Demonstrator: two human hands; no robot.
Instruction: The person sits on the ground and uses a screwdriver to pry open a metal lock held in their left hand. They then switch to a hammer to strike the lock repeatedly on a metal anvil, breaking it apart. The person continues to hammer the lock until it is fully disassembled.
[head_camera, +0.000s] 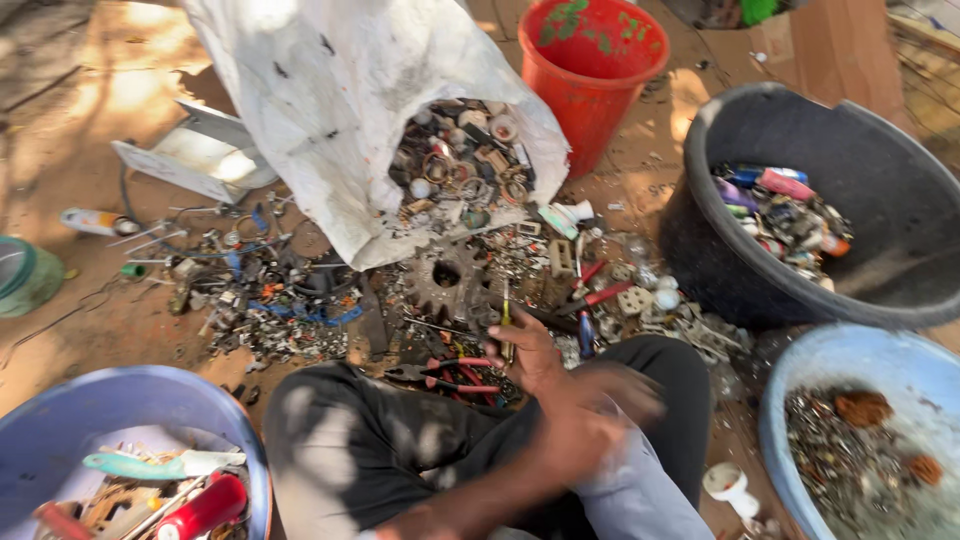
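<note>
Two hands: left hand (530, 362) fingers grasping a yellow screwdriver (506, 325); right hand (610, 400) blurred, grip unclear, below white sack (330, 110).

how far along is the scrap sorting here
Partly done: the black tub, the blue basins and already hold sorted pieces. In hand: the left hand holds a small yellow-handled tool; the right hand is blurred. Left: the scrap pile and the half-full white sack.

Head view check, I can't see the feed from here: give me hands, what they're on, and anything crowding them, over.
Left hand at small yellow-handled tool, grip unclear. Right hand motion-blurred, contents unreadable. Red-handled pliers, rusty gear, loose scrap crowd the ground ahead.
</note>
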